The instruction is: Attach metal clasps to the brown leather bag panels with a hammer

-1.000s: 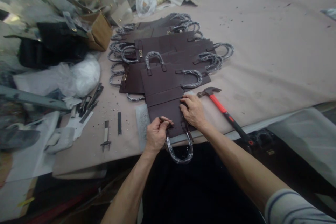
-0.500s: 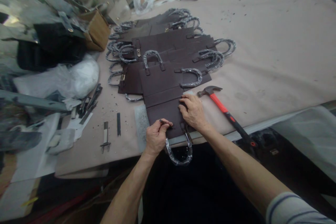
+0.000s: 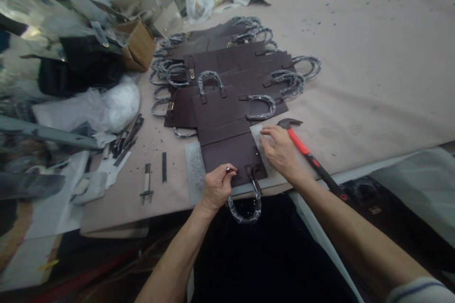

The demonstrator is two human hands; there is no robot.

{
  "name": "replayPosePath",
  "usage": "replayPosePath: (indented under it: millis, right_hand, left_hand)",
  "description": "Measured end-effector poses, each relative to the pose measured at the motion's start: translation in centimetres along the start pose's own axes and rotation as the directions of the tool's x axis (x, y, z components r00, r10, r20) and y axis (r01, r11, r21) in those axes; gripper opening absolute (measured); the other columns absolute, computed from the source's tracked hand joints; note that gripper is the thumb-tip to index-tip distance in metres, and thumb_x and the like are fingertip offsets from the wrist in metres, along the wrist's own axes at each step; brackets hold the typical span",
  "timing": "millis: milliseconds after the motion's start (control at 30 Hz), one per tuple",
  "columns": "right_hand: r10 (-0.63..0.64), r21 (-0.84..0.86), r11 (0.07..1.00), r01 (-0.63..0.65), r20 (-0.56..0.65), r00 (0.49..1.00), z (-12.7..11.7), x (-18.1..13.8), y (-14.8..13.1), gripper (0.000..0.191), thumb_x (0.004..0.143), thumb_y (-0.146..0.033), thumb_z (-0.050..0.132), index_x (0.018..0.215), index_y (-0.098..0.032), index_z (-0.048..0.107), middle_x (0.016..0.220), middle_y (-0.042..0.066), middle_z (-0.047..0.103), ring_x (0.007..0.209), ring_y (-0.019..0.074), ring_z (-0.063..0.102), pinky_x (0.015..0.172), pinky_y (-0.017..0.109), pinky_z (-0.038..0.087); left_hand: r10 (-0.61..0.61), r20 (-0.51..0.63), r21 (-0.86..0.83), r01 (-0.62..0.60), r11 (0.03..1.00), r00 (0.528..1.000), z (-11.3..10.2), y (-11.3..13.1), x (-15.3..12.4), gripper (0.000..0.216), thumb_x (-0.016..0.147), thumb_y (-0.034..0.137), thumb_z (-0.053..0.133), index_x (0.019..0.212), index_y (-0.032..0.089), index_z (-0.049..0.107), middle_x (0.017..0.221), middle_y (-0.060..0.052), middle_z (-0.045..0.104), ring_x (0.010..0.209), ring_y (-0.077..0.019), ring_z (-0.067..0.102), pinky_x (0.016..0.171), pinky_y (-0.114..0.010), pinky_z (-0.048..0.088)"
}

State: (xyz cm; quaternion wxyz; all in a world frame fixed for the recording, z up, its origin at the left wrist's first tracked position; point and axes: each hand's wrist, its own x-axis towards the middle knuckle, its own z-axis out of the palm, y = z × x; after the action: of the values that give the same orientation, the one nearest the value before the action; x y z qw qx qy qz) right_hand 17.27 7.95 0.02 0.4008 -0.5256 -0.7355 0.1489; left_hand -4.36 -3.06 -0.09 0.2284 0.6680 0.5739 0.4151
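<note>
A dark brown leather bag panel (image 3: 231,154) lies at the table's near edge, its plastic-wrapped handle (image 3: 244,210) hanging over the edge. My left hand (image 3: 216,188) is closed in a pinch on a small metal punch (image 3: 228,169) standing on the panel's near left corner. My right hand (image 3: 280,151) rests with fingers spread on a translucent mat (image 3: 261,133) just right of the panel, holding nothing. A red-handled hammer (image 3: 307,154) lies right beside that hand.
Several more brown panels with wrapped handles (image 3: 231,64) are stacked behind. Small metal tools (image 3: 146,182) and offcuts lie to the left. A cardboard box (image 3: 138,45), plastic bags (image 3: 117,102) and clutter fill the far left. The beige table top (image 3: 373,57) stretches right.
My right hand has slid off the panel to the right, onto the translucent mat next to the hammer. My left hand has turned the punch more upright on the panel.
</note>
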Motion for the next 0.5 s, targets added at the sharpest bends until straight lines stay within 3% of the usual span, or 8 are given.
replayPosePath:
  millis: [133,233,300,367,433,500]
  right_hand:
    - [0.123,-0.350,0.930,-0.112,0.012,0.992,-5.3,-1.1,3.4,0.031,0.086,-0.033,0.058,0.108,-0.015,0.068,0.115,0.020,0.064,0.110,0.0362,0.058,0.098,0.052,0.046]
    - [0.318,-0.510,0.832,-0.217,0.119,0.940,-7.8,-2.4,6.1,0.026,0.079,-0.038,0.063,0.092,-0.015,0.066,0.098,0.023,0.065,0.098,0.0404,0.059,0.086,0.056,0.047]
    - [0.477,-0.445,0.820,-0.359,0.185,0.859,-8.5,-2.6,7.0,0.016,0.075,-0.035,0.065,0.078,-0.020,0.060,0.080,0.016,0.063,0.087,0.0357,0.061,0.080,0.052,0.048]
    - [0.629,-0.252,0.777,-0.576,0.300,0.717,-8.8,-2.3,6.7,0.015,0.072,-0.031,0.066,0.072,-0.023,0.053,0.066,0.008,0.057,0.072,0.0278,0.059,0.071,0.045,0.049]
    - [0.674,-0.075,0.682,-0.728,0.451,0.585,-9.1,-1.7,5.3,0.016,0.070,-0.031,0.066,0.072,-0.024,0.052,0.061,0.002,0.053,0.060,0.0211,0.054,0.059,0.037,0.049]
    - [0.636,0.009,0.642,-0.767,0.553,0.539,-9.6,-1.4,3.0,0.015,0.072,-0.033,0.062,0.075,-0.023,0.051,0.061,0.000,0.052,0.052,0.0167,0.049,0.049,0.032,0.046]
  left_hand:
    - [0.078,-0.014,-0.006,-0.078,0.997,0.997,0.4,-0.3,-0.3,0.019,0.096,0.026,0.053,0.093,0.021,0.070,0.089,-0.005,0.078,0.081,-0.0165,0.075,0.078,-0.025,0.061]
    - [0.089,-0.020,-0.020,-0.089,0.996,0.996,0.7,-0.4,-0.2,0.019,0.097,0.025,0.052,0.093,0.021,0.070,0.090,-0.006,0.078,0.083,-0.0170,0.076,0.080,-0.027,0.061]
    - [0.071,-0.013,-0.022,-0.071,0.997,0.997,0.8,-0.4,-0.1,0.020,0.097,0.026,0.051,0.093,0.021,0.070,0.090,-0.006,0.078,0.083,-0.0175,0.076,0.080,-0.028,0.061]
    - [0.054,-0.011,-0.027,-0.055,0.998,0.998,0.9,-0.4,0.0,0.019,0.096,0.026,0.051,0.093,0.021,0.070,0.090,-0.006,0.078,0.083,-0.0175,0.075,0.080,-0.028,0.061]
    - [0.053,-0.006,-0.034,-0.053,0.998,0.999,0.9,-0.5,0.0,0.019,0.096,0.026,0.052,0.093,0.021,0.070,0.090,-0.006,0.078,0.082,-0.0174,0.075,0.081,-0.028,0.062]
    - [0.069,-0.002,-0.035,-0.069,0.997,0.998,0.9,-0.5,-0.1,0.019,0.096,0.027,0.052,0.094,0.021,0.070,0.091,-0.006,0.078,0.082,-0.0174,0.075,0.080,-0.029,0.062]
